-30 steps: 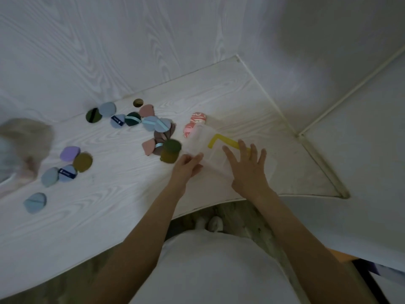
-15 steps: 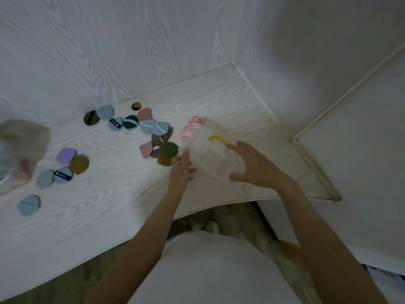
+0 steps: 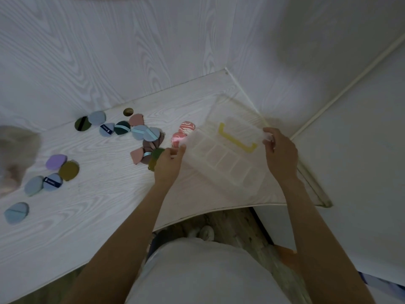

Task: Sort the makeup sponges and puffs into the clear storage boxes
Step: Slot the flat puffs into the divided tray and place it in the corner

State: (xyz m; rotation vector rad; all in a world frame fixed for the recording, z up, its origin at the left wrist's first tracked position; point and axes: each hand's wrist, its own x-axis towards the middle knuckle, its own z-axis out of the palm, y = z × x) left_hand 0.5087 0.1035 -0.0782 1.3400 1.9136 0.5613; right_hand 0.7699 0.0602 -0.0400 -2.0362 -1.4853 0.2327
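My left hand pinches the left edge and my right hand grips the far-right corner of the clear box, held over the table right of the puffs; it looks light, rigid, slippery, best held by opposite edges.

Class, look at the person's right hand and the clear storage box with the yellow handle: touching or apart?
Touching. In the head view the right hand grips the far right edge of the clear storage box, fingers curled over its rim with no gap showing.
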